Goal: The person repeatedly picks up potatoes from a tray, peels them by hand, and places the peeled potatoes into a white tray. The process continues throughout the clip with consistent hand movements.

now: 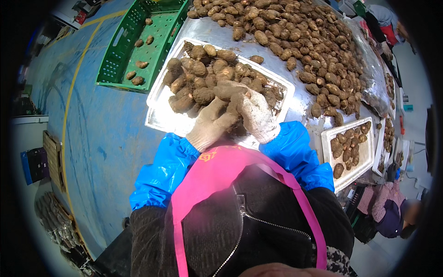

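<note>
My left hand and my right hand, both in soil-stained knit gloves, meet over the near side of a white plastic tray. Their fingers are bent and overlap. A small pinkish-brown tip shows among them; I cannot tell whether it belongs to a held corm or to a fingertip. Brown, root-covered taro corms are heaped in the tray, just beyond my fingers. Part of the heap is hidden behind my hands.
A green plastic crate with several loose corms stands at the left. Beyond the tray, a large corm pile covers much of the metal table. Another white tray holds corms at the right. A co-worker is at lower right.
</note>
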The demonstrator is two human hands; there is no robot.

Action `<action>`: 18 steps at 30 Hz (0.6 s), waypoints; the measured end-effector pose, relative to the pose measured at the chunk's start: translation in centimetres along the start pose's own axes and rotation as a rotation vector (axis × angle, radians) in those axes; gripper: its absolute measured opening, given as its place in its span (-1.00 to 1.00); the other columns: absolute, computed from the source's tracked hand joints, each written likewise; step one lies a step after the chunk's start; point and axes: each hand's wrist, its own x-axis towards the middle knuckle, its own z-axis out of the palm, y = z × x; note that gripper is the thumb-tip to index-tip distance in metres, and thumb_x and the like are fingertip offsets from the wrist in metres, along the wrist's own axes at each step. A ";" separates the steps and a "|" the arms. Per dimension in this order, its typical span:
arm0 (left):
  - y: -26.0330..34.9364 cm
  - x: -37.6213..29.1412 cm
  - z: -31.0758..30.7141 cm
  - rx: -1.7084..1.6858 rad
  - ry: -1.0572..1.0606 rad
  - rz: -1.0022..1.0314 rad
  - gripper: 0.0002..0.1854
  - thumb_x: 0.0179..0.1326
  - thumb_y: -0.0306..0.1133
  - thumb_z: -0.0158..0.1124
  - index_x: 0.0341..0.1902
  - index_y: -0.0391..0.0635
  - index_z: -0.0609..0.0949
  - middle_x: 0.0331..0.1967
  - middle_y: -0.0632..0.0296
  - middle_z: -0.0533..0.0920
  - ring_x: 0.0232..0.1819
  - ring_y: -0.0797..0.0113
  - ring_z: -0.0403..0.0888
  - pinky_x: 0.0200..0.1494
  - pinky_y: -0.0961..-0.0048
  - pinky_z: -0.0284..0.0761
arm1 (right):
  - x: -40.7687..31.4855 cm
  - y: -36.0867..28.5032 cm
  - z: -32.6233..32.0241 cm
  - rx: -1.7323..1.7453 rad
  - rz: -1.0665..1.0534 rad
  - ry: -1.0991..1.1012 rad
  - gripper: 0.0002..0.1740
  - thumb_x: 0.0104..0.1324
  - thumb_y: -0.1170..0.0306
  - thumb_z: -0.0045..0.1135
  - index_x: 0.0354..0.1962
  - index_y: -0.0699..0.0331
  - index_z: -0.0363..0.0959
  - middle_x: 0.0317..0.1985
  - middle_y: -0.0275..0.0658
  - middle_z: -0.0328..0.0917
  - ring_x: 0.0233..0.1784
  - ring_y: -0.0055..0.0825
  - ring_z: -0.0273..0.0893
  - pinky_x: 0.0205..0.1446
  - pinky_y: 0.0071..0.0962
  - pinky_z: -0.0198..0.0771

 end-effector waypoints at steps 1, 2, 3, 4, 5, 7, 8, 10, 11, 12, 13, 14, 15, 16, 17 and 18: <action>-0.3 0.1 0.1 -0.007 0.009 -0.009 -0.47 0.38 -0.24 0.26 0.35 -0.23 0.52 0.20 -0.11 0.61 0.23 0.07 0.62 0.28 0.32 0.51 | 0.2 0.0 0.6 -0.045 -0.013 0.050 -0.42 0.59 0.21 0.05 0.38 0.46 0.38 0.16 -0.13 0.65 0.24 -0.40 0.58 0.39 -0.40 0.42; -0.7 0.1 0.3 -0.015 0.016 -0.019 -0.51 0.40 -0.24 0.24 0.32 -0.23 0.55 0.16 -0.11 0.62 0.21 0.07 0.63 0.26 0.31 0.52 | 0.2 -0.1 1.0 -0.099 -0.010 0.067 -0.35 0.58 0.11 0.06 0.38 0.47 0.39 0.24 -0.07 0.61 0.31 -0.34 0.55 0.46 -0.34 0.37; -1.1 0.2 0.5 -0.032 0.024 0.004 -0.54 0.42 -0.24 0.21 0.29 -0.23 0.57 0.13 -0.11 0.64 0.18 0.06 0.64 0.23 0.31 0.53 | 0.5 -0.2 1.2 -0.140 -0.047 0.065 -0.27 0.56 0.01 0.07 0.37 0.47 0.39 0.32 -0.02 0.57 0.39 -0.28 0.53 0.53 -0.28 0.32; -1.6 0.6 0.7 0.043 0.063 0.103 -0.58 0.45 -0.23 0.19 0.24 -0.23 0.59 0.08 -0.09 0.64 0.13 0.07 0.65 0.17 0.28 0.55 | 0.8 -0.2 1.5 -0.185 -0.049 0.097 -0.35 0.58 0.10 0.05 0.38 0.45 0.40 0.32 -0.02 0.58 0.39 -0.28 0.53 0.51 -0.29 0.34; -2.0 0.9 1.0 0.108 0.102 0.235 -0.62 0.47 -0.22 0.16 0.18 -0.24 0.61 0.02 -0.07 0.64 0.08 0.09 0.65 0.12 0.25 0.57 | 1.1 -0.3 1.4 -0.217 -0.093 0.108 -0.42 0.60 0.19 0.03 0.39 0.42 0.40 0.32 -0.01 0.58 0.38 -0.27 0.53 0.50 -0.29 0.36; -2.4 1.5 1.2 0.129 0.167 0.396 -0.65 0.51 -0.19 0.12 0.07 -0.24 0.63 -0.09 -0.02 0.63 -0.04 0.14 0.64 -0.02 0.23 0.58 | 1.9 -0.5 0.8 -0.466 -0.255 0.076 -0.46 0.59 0.23 0.03 0.38 0.37 0.43 0.34 0.01 0.56 0.44 -0.19 0.47 0.53 -0.23 0.31; -2.4 1.6 1.2 0.084 0.191 0.424 -0.65 0.52 -0.16 0.11 0.01 -0.23 0.64 -0.14 0.02 0.63 -0.11 0.18 0.63 -0.09 0.23 0.58 | 2.2 -0.9 0.1 -0.682 -0.373 0.032 -0.43 0.57 0.19 0.05 0.38 0.35 0.45 0.37 0.04 0.53 0.50 -0.10 0.40 0.58 -0.17 0.24; -2.1 1.7 1.0 -0.316 0.190 0.115 -0.60 0.57 -0.09 0.07 -0.07 -0.21 0.66 -0.24 0.10 0.63 -0.24 0.27 0.60 -0.21 0.29 0.56 | 1.8 -1.3 -0.6 -0.803 -0.335 -0.037 -0.35 0.48 0.07 0.10 0.36 0.29 0.50 0.45 0.08 0.43 0.63 0.05 0.20 0.67 -0.05 0.06; -1.8 1.6 0.8 -0.661 0.163 -0.230 -0.56 0.60 -0.04 0.05 -0.09 -0.20 0.67 -0.28 0.14 0.63 -0.30 0.33 0.58 -0.26 0.35 0.53 | 1.3 -1.4 -0.9 -0.869 -0.264 -0.085 -0.30 0.42 -0.01 0.12 0.36 0.26 0.52 0.50 0.09 0.36 0.69 0.11 0.06 0.71 0.01 -0.04; -1.4 1.7 0.6 -0.846 0.223 -0.173 -0.55 0.61 -0.01 0.03 0.06 -0.19 0.63 -0.18 0.13 0.65 -0.23 0.31 0.60 -0.21 0.36 0.58 | 0.8 -1.6 -1.1 -0.995 -0.279 -0.130 -0.28 0.41 -0.02 0.12 0.36 0.25 0.52 0.52 0.09 0.34 0.70 0.11 0.02 0.71 0.02 -0.06; -1.1 1.7 0.4 -0.876 0.202 -0.106 -0.51 0.63 0.03 0.02 0.20 -0.18 0.58 -0.07 0.13 0.66 -0.16 0.30 0.63 -0.17 0.36 0.62 | 0.3 -1.7 -1.3 -1.145 -0.312 -0.184 -0.27 0.39 -0.04 0.11 0.36 0.24 0.52 0.54 0.08 0.31 0.72 0.10 -0.01 0.71 0.03 -0.08; -0.9 1.7 0.1 -0.981 0.216 -0.040 -0.45 0.64 0.06 0.01 0.34 -0.17 0.53 0.03 0.12 0.68 -0.09 0.29 0.66 -0.13 0.37 0.66 | -0.4 -1.9 -1.5 -1.170 -0.266 -0.099 -0.34 0.33 0.16 0.22 0.35 0.24 0.53 0.49 0.05 0.37 0.51 0.01 0.38 0.54 0.01 0.27; -0.7 1.7 0.4 -1.056 0.261 0.059 -0.43 0.65 0.06 0.00 0.42 -0.15 0.47 0.18 0.11 0.65 0.05 0.24 0.69 -0.04 0.32 0.72 | -0.8 -1.9 -1.6 -1.044 -0.118 0.000 -0.37 0.34 0.25 0.22 0.35 0.23 0.52 0.42 0.01 0.43 0.37 -0.09 0.48 0.42 -0.06 0.37; -0.6 1.7 -0.1 -1.063 0.258 -0.023 -0.42 0.64 0.05 0.03 0.47 -0.11 0.41 0.29 0.10 0.58 0.19 0.20 0.61 0.14 0.23 0.64 | -1.1 -1.9 -1.6 -0.912 -0.015 0.093 -0.39 0.34 0.34 0.23 0.35 0.23 0.51 0.36 -0.02 0.49 0.23 -0.18 0.57 0.31 -0.14 0.48; -0.6 1.8 -0.4 -1.083 0.195 -0.037 -0.40 0.63 0.03 0.05 0.53 -0.08 0.35 0.39 0.09 0.51 0.34 0.15 0.54 0.32 0.14 0.55 | -1.3 -2.1 -1.8 -0.769 0.064 0.147 -0.42 0.36 0.42 0.22 0.34 0.25 0.50 0.26 -0.07 0.55 0.09 -0.29 0.59 0.19 -0.27 0.52; -0.6 1.8 -0.4 -1.097 0.211 -0.113 -0.39 0.63 0.02 0.06 0.56 -0.06 0.32 0.45 0.08 0.47 0.41 0.13 0.50 0.41 0.10 0.50 | -1.5 -2.2 -1.8 -0.566 0.203 0.222 -0.44 0.37 0.50 0.21 0.34 0.27 0.48 0.17 -0.12 0.61 -0.04 -0.40 0.61 0.06 -0.40 0.56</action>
